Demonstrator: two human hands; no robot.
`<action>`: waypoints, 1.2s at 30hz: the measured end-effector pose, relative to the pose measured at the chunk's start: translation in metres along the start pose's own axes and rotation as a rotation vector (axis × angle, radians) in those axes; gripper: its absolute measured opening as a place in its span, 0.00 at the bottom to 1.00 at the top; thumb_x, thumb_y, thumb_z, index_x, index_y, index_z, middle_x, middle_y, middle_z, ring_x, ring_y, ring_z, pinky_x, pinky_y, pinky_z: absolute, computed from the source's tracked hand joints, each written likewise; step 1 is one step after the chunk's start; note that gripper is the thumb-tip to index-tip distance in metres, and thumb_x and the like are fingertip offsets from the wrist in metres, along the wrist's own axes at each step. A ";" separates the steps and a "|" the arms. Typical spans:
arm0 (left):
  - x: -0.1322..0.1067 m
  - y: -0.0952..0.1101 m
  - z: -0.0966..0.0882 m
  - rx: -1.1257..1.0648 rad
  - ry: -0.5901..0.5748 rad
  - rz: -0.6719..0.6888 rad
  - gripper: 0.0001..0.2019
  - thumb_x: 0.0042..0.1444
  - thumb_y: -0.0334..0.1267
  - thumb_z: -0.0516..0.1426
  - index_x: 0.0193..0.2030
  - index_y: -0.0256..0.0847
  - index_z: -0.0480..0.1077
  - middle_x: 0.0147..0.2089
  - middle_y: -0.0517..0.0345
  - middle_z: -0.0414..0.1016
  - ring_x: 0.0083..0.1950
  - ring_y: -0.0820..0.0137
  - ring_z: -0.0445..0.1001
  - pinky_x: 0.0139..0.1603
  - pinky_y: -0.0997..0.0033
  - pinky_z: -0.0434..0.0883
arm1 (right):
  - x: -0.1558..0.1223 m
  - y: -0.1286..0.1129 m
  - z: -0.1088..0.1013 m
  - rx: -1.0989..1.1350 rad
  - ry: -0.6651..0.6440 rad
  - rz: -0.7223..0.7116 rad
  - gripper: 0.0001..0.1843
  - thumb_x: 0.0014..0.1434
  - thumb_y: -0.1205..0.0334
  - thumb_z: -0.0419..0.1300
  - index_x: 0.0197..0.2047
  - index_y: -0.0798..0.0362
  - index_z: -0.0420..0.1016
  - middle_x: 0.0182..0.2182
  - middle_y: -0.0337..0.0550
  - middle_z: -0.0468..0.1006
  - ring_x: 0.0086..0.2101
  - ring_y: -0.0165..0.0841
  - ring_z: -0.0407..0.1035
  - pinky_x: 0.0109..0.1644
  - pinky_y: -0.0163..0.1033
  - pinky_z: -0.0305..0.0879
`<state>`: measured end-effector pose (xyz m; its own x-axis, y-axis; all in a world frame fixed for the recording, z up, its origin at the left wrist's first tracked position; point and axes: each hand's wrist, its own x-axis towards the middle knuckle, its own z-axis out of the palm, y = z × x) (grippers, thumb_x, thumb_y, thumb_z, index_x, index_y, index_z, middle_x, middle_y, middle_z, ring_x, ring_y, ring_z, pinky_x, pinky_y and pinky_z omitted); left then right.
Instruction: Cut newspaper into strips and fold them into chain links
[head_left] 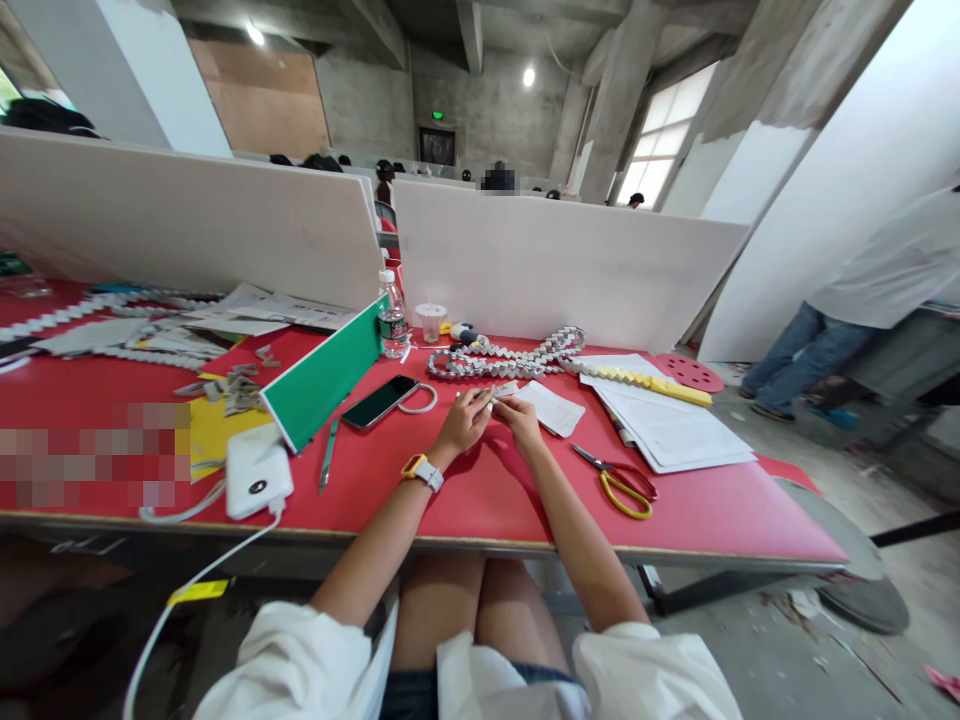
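My left hand, with a yellow-and-grey watch on its wrist, is closed in a pinch above the red table. My right hand meets it, fingertips together. Between them is a small pale piece of paper, partly covered by the fingers. Just right of the hands lies a white paper slip. Beyond them is a looped chain of folded grey paper, running into a yellow folded section on the right.
Scissors and stacked white sheets lie on the right. To the left are a phone, a utility knife, a green divider and a white power bank with cable. A water bottle and plastic cup stand behind.
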<state>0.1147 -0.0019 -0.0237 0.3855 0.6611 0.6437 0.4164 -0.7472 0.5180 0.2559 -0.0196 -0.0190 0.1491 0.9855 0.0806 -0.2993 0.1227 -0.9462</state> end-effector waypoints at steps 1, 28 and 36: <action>0.000 0.001 -0.001 -0.007 -0.016 0.000 0.21 0.62 0.37 0.46 0.62 0.40 0.62 0.54 0.47 0.67 0.56 0.64 0.66 0.59 0.62 0.63 | 0.000 0.000 -0.001 0.017 -0.008 0.004 0.16 0.35 0.56 0.71 0.29 0.55 0.79 0.25 0.40 0.78 0.27 0.30 0.70 0.39 0.38 0.67; 0.005 -0.015 0.002 -0.585 0.199 -0.475 0.12 0.47 0.40 0.62 0.38 0.37 0.77 0.38 0.50 0.80 0.40 0.63 0.77 0.45 0.62 0.73 | 0.001 -0.002 0.002 -0.329 -0.031 -0.126 0.11 0.41 0.54 0.66 0.26 0.53 0.80 0.18 0.38 0.75 0.20 0.29 0.65 0.26 0.35 0.62; 0.007 -0.014 -0.001 -0.705 0.161 -0.523 0.14 0.46 0.42 0.63 0.38 0.36 0.76 0.37 0.48 0.80 0.38 0.63 0.78 0.45 0.61 0.73 | -0.001 -0.003 0.005 -0.332 -0.049 -0.127 0.12 0.41 0.54 0.66 0.27 0.52 0.81 0.18 0.38 0.76 0.21 0.29 0.66 0.26 0.34 0.62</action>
<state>0.1110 0.0132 -0.0258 0.1462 0.9512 0.2717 -0.1170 -0.2561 0.9595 0.2516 -0.0200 -0.0147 0.1180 0.9702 0.2115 0.0428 0.2078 -0.9772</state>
